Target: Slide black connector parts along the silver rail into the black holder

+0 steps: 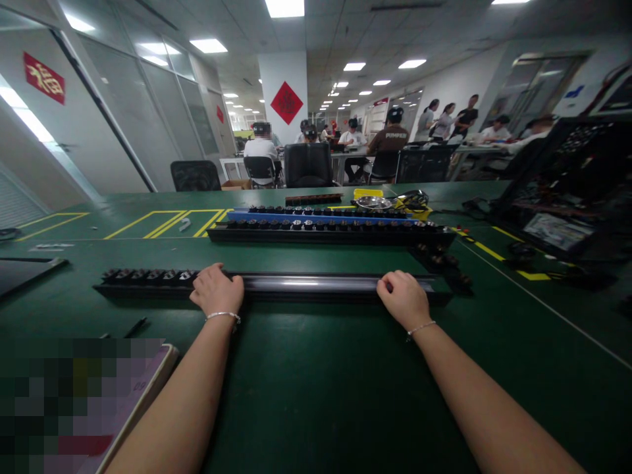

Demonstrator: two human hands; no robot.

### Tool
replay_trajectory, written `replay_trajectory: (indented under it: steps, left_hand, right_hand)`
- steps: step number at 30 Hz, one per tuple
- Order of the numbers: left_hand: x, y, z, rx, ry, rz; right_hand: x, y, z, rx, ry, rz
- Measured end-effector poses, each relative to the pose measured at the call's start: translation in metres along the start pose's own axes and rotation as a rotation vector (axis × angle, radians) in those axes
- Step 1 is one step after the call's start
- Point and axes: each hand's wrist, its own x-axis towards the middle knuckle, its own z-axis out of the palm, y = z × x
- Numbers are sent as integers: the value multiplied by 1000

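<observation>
A long black rail [311, 296] with a shiny grey channel lies crosswise on the green table before me. Several small black parts with metallic tops [153, 276] stand in a row along its left portion. My left hand [217, 289] is closed over the rail at the right end of that row, its fingertips hidden behind the rail. Near the rail's right end, my right hand [405, 297] has its fingers curled down onto it, with thumb and index finger close together. What lies beneath its fingers is hidden.
Behind stand a second black rail [330, 236] and a blue rail [237, 216], both loaded with similar parts. Loose parts [437, 258] lie at right, near a dark equipment frame [567, 191]. A metal dish [374, 203] sits farther back. People sit at distant tables.
</observation>
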Motion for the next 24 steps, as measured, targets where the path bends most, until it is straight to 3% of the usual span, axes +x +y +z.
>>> replay_trajectory:
  steps: [13, 24]
  left_hand:
    - [-3, 5, -7, -49, -32, 29]
    - [12, -4, -17, 247, -262, 12]
  right_hand:
    - [0, -2, -1, 25, -6, 8]
    - [0, -1, 0, 8, -11, 14]
